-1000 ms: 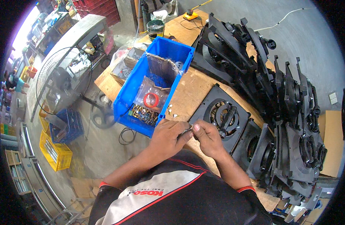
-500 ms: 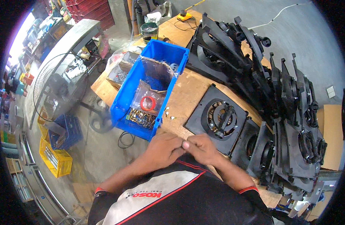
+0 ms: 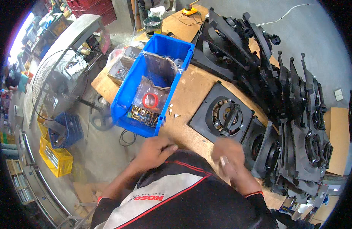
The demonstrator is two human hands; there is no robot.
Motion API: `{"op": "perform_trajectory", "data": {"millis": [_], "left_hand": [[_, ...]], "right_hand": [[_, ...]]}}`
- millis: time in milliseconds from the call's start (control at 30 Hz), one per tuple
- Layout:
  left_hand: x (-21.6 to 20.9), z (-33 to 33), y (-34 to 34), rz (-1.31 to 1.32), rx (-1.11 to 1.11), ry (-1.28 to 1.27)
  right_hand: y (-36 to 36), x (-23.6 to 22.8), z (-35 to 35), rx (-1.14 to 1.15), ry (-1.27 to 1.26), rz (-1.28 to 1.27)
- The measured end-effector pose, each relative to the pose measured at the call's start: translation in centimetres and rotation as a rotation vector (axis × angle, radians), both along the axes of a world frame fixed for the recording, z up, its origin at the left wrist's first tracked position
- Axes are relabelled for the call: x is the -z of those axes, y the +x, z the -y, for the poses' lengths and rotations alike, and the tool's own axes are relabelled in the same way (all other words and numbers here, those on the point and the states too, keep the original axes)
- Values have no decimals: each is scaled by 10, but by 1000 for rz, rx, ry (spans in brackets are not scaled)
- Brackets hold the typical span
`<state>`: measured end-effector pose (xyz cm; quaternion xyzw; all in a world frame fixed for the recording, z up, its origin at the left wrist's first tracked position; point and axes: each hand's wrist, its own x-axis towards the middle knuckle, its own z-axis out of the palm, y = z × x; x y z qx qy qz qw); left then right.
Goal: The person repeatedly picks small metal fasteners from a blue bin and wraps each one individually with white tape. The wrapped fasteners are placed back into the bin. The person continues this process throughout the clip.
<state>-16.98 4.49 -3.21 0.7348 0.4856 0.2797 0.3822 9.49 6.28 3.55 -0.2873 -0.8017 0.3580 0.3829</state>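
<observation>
Clearly apart, low in the centre of the frame: left hand (image 3: 155, 152) and right hand (image 3: 228, 156), both blurred. On the left, a grip with fingers loosely curled and thumb pointing toward frame right, just in front of the dark shirt (image 3: 206, 202); impossible to say whether empty or closed around something small. On the right, a bent-finger grip, too smeared to judge for width or contents. Just above the right hand in the frame, right of centre: a square black panel (image 3: 231, 115) with a round opening, flat on the wooden tabletop (image 3: 191, 86). Above the left hand, a blue bin (image 3: 136, 128), with loose screws (image 3: 143, 116) in the near end and a red ring (image 3: 157, 102) farther in. Between bin and panel, a few small metal pieces (image 3: 177, 115). Along frame right, many more black panels (image 3: 292, 152), closely packed. As for writing: bold red lettering (image 3: 148, 198) on the shirt's pale patch (image 3: 174, 184), bottom centre, upside down, with a smaller line above.
</observation>
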Motion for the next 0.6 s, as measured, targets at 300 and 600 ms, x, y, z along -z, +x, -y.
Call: {"op": "perform_trajectory", "data": {"millis": [300, 600], "left_hand": [[-8, -8, -18, 406, -294, -180], [41, 16, -77, 691, -701, -267]], "right_hand": [[-68, 199, -117, 418, -250, 805], [-77, 135, -120, 377, -157, 734]]}}
